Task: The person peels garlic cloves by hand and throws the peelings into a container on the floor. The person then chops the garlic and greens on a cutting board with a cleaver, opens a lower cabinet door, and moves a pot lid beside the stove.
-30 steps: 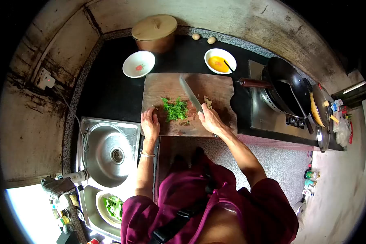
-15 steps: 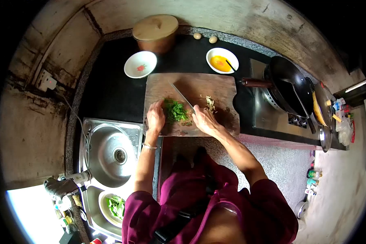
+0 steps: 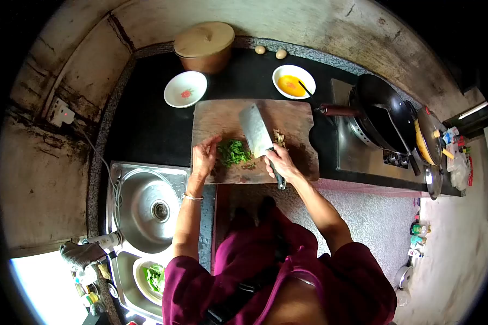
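Note:
My right hand [image 3: 281, 163] is wrapped round the dark handle of a cleaver [image 3: 256, 130], whose broad blade lies turned with its flat side up over the middle of the cutting board [image 3: 217, 115]. Left of the blade sits a small heap of chopped green herbs [image 3: 234, 153]. My left hand [image 3: 205, 156] is beside that heap at the board's left edge, fingers apart and holding nothing. Pale chopped bits, perhaps garlic [image 3: 279, 138], lie on the right, partly hidden by the cleaver and my right hand.
Behind the board stand a white bowl [image 3: 173, 89], a lidded pot [image 3: 203, 51], two eggs [image 3: 271, 52] and a bowl of beaten egg [image 3: 293, 82] with a dark utensil. At right, a wok [image 3: 382, 111] rests on the stove. A sink [image 3: 141, 203] with leafy greens [image 3: 155, 277] is at left.
The cleaver has turned from edge-on to flat side showing, its handle now visible below my right hand. My left hand has lifted slightly, its fingers spreading beside the herbs.

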Demonstrator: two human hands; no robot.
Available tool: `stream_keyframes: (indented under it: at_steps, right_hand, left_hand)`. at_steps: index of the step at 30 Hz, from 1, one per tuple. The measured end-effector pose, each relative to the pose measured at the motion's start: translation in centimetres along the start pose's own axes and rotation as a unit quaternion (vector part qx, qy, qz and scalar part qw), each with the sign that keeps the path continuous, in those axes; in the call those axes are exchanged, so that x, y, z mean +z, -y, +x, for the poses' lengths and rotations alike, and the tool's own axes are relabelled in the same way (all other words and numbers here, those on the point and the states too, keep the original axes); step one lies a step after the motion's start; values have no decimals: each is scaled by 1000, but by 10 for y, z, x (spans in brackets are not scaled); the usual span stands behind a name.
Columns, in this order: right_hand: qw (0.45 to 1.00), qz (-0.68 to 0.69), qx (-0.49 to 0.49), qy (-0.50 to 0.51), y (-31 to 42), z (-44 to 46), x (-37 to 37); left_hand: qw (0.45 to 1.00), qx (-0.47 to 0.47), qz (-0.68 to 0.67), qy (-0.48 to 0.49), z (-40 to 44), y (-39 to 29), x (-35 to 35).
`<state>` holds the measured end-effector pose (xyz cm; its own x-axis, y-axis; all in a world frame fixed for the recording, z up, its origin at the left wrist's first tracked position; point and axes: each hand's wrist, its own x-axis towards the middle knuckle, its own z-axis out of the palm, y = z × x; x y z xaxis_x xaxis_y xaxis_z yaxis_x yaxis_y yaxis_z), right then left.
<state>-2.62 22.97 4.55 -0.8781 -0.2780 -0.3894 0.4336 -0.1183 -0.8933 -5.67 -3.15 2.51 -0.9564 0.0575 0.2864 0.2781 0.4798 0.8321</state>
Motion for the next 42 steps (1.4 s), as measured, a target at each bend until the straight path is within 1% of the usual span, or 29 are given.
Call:
stream_keyframes:
  at_steps: [1,2,5,7,8,9,10,11,13,15,16,18,20,21,22,25,26,27,29,31,32,33,35,36,37,38,39,41,42]
  right_hand:
    - [999,49,16,3,2,3,2]
    - [994,105,9,14,0,3,1]
    - [1000,24,4,-19,-2,4,2]
    - [1000,30,8,-4,6,3,8]
    - [991,-119,1,-53,9,1,12]
    - [958,-265,-3,-106,15,-6,14]
    - [960,-269,1,-80,17,-6,12]
    - [960,-268,2,-82,11,-7,11]
    - [885,-434,-119,-119,-9,-3,11]
    - [827,-524,-162,-125,-15,-2,14]
    - [814,-551,-147,-108,-12,-3,20]
    - [807,-588,-36,-45,13,-13,28]
    - [794,-604,-46,-53,1,0,28]
    - [732,-674,-78,-62,1,1,28]
    - [734,-674,-65,-48,3,-2,27]
    - [699,-700,-129,-69,-8,2,20]
    - [699,-700,-132,-67,-12,2,17]
    - [693,-695,-180,-61,-12,-4,11]
    - [686,-690,-222,-58,-10,-11,6]
    - [716,-634,-287,-62,-3,-36,-5]
    - [757,-592,-273,-43,-10,-44,-14]
    - [835,-513,-198,18,12,-86,-35]
    - [817,-455,-354,-15,-22,-85,-60]
    - [898,-391,-203,20,-19,-103,-74]
    - [946,-316,-42,55,-16,-121,-89]
    - [970,-233,5,61,-50,-119,-114]
    - [979,-185,76,43,-55,-127,-127]
    - [991,38,120,39,-68,-130,-149]
    - [989,83,121,21,-65,-127,-152]
  left_hand:
    - [1000,3,5,-2,2,-1,-5]
    - [997,-36,-65,-17,1,-4,-1]
    - [958,-111,-251,-84,-1,17,7]
    - [960,-118,-239,-90,-1,11,4]
    - [960,-117,-240,-86,0,8,4]
    - [949,-113,-281,-89,-1,4,7]
    - [936,-110,-318,-98,-1,1,7]
    - [936,-111,-319,-96,-2,-2,8]
    - [945,-95,-300,-93,0,-11,9]
    - [947,-102,-292,-91,0,-21,14]
    - [944,-106,-296,-96,0,-22,12]
    - [942,-97,-301,-115,0,-32,18]
    - [957,-104,-260,-72,-4,-38,11]
    - [960,-103,-254,-51,-5,-49,13]
    - [966,-95,-238,-46,-6,-46,13]
    - [976,-56,-200,-61,-14,-49,15]
    - [960,-77,-263,-64,-21,-49,14]
    - [940,-97,-318,-74,-32,-59,16]
    - [935,-116,-325,-85,-44,-67,18]
    - [925,-149,-334,-106,-69,-85,33]
    - [925,-168,-325,-103,-86,-76,41]
    - [893,-278,-330,-131,-116,-85,61]
    - [887,-285,-344,-114,-133,-77,73]
    - [870,-323,-351,-127,-142,-75,84]
    - [851,-359,-357,-140,-150,-72,96]
    - [832,-375,-389,-124,-155,-66,103]
    - [818,-397,-393,-134,-154,-67,110]
    - [802,-361,-445,-170,-148,-52,124]
    - [795,-356,-456,-183,-141,-43,129]
